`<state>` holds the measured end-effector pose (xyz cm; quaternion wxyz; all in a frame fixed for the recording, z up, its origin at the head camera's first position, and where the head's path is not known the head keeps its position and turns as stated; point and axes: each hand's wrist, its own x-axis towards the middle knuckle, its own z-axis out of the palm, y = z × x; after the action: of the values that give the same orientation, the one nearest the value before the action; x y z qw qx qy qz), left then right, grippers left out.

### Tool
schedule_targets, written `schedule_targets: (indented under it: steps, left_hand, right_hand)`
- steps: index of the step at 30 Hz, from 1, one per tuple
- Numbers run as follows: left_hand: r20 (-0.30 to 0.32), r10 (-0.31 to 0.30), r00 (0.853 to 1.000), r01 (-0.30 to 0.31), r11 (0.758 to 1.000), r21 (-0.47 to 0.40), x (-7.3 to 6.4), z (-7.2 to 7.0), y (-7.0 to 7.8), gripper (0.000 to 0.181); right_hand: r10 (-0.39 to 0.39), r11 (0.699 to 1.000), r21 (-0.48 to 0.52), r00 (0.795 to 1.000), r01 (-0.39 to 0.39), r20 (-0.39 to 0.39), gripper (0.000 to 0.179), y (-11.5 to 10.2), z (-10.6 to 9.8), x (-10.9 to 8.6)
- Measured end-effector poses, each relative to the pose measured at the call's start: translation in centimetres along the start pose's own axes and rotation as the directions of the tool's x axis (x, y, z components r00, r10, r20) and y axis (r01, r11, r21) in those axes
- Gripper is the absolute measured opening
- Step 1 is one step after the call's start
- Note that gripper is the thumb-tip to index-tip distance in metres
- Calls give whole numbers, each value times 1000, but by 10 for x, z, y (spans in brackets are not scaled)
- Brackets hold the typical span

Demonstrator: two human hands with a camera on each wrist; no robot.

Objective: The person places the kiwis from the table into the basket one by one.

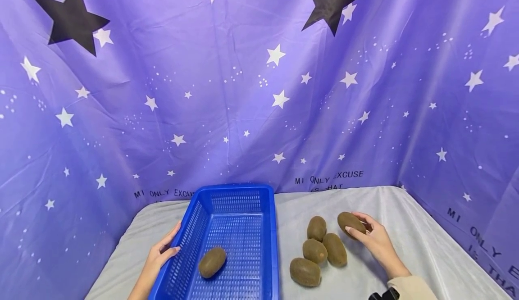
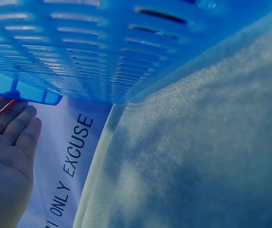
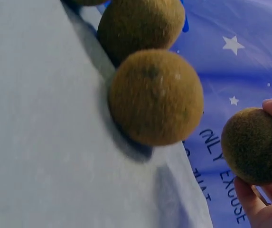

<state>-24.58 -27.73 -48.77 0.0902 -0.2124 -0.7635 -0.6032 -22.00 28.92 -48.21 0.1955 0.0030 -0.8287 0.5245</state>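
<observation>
My right hand point(image 1: 379, 241) grips a brown, fuzzy kiwi point(image 1: 351, 225) between thumb and fingers, at the right of the head view. In the right wrist view this kiwi point(image 3: 254, 146) appears held off the cloth. My left hand point(image 1: 156, 257) holds the left rim of a blue plastic basket point(image 1: 277, 246), its thumb over the rim. From the left wrist, the fingers point(image 2: 19, 121) show beneath the rim. One kiwi point(image 1: 212, 262) lies inside the basket. Between the basket and my right hand, several more kiwis lie grouped, among them a kiwi point(image 1: 305, 272) nearest me.
A pale grey cloth point(image 1: 292, 205) covers the table. Behind and along both sides hangs a purple curtain point(image 1: 243, 111) with stars and printed words. The basket's far end stands close to the curtain. A dark wrist device point(image 1: 385, 294) sits at the right sleeve.
</observation>
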Motion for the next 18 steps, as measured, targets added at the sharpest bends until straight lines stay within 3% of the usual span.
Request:
schedule_targets:
  steps: [6, 18]
  left_hand:
    - [10, -20, 1000, 20, 1000, 9, 0, -1, 2, 53]
    - [7, -50, 999, 50, 996, -75, 0, 0, 1, 55]
  right_hand:
    - [-27, 999, 33, 999, 26, 28, 50, -9, 11, 3]
    - [-41, 998, 59, 995, 36, 90, 49, -24, 28, 6]
